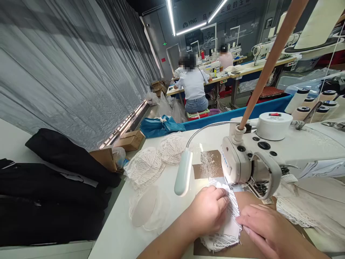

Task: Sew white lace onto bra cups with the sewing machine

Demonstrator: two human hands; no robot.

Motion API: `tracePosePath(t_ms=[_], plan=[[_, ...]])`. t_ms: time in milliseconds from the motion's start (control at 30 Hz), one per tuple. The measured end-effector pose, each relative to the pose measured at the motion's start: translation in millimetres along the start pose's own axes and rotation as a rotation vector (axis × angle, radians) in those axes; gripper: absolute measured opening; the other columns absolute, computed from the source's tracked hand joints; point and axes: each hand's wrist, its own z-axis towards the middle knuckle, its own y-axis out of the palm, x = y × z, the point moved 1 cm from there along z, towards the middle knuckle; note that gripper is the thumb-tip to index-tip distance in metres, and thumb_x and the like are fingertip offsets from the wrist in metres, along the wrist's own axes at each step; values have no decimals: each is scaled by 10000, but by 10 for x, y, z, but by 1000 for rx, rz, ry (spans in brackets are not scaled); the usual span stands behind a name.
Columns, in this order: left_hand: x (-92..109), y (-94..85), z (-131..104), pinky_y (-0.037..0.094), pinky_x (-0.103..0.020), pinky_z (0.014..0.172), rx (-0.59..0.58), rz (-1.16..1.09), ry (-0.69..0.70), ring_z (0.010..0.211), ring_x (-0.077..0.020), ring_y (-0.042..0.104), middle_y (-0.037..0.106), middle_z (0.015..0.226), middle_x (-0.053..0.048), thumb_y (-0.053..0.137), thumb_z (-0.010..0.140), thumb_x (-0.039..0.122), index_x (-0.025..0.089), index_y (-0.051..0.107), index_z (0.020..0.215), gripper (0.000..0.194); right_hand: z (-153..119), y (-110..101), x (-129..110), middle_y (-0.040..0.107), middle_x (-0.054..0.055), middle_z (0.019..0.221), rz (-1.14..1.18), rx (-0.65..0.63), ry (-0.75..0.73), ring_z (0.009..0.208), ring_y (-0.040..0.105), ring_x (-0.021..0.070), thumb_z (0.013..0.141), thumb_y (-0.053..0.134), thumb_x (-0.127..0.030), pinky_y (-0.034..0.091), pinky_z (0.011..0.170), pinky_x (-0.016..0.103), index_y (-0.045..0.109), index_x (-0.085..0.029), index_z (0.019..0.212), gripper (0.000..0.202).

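A white lace piece with a smooth pale layer [228, 225] lies under the head of a white sewing machine [235, 162], its far end close to the needle area. My left hand [211, 207] rests on it with curled fingers, gripping the cloth just in front of the machine. On the other side, my right hand [262, 225] pinches the right edge of the same piece between thumb and fingers. The needle and presser foot are mostly hidden by the machine head.
A lamp [183, 172] on a bendable neck hangs left of the machine. Lace cups [145, 165] and round pale pieces [145, 207] lie on the white table [115, 230]. Cream fabric [309, 201] lies right. Thread cones [299, 100] stand behind. A co-worker [193, 84] sits farther off.
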Motion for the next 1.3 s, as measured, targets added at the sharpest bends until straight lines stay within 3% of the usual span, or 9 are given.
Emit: tracePosePath(t_ms=[167,300,433,600,733,967,1300], plan=[[27,-12,-26,453,-349,876,-20,33,7,974,-230,542,574,1284,-59,505,857,236,156,542,1262,415,-75,150,155,672,35,818,-58,22,153,673,631,178,904,365,-128,470,628,306,642,-242,1012,318],[68,-49,-25,456,-365,824,-43,48,21,943,-234,525,545,1344,-64,498,852,264,154,518,1302,464,-70,224,194,690,88,976,-149,52,177,723,652,192,877,325,-95,479,619,314,572,-220,1209,432],[81,-72,-26,449,-367,829,-37,45,26,944,-236,515,523,1376,-69,479,862,270,141,501,1328,484,-43,222,152,657,92,979,-178,-12,166,564,571,157,868,316,-90,390,486,293,589,-221,1134,403],[36,-32,-22,439,-368,820,-23,53,43,940,-245,509,510,1393,-76,485,854,288,134,478,1355,524,-40,239,158,651,82,939,-218,1,145,607,600,163,849,326,-76,395,517,294,565,-212,1160,415],[8,-7,-2,428,-372,788,-19,80,47,919,-245,503,512,1389,-86,493,846,294,138,473,1354,532,9,223,159,672,81,913,-298,38,135,515,589,148,847,309,-61,374,459,294,588,-194,1143,428],[24,-57,26,408,-361,771,-45,92,50,939,-244,507,539,1347,-108,490,837,231,150,498,1311,481,73,192,164,728,74,818,-374,99,113,549,670,164,827,339,-55,479,438,253,638,-135,1125,429],[-12,-22,37,410,-357,850,1,66,82,1011,-237,509,545,1352,-75,482,868,216,132,517,1280,421,50,214,183,745,99,884,-394,84,93,605,699,178,828,336,-51,518,444,248,650,-126,1143,451]])
